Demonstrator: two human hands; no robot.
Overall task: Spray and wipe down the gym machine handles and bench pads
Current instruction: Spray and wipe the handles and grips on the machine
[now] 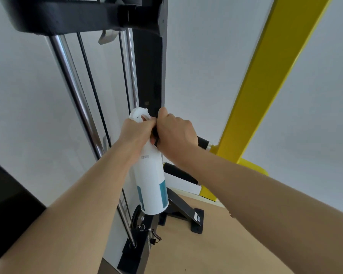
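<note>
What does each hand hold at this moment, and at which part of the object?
The left hand holds the white spray bottle at its neck, just under the spray head. The right hand grips the black handle of the yellow frame, fingers curled round it.

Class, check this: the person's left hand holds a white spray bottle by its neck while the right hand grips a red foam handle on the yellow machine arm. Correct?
Not quite. The handle is black, not red, as the head view shows. The rest holds: left hand holds the white spray bottle by its neck, right hand grips the handle.

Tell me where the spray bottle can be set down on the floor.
The bare wooden floor right of the machine's black base foot and in front of the yellow frame is free. It is crowded at the guide rods, where both hands meet round the spray bottle.
</note>
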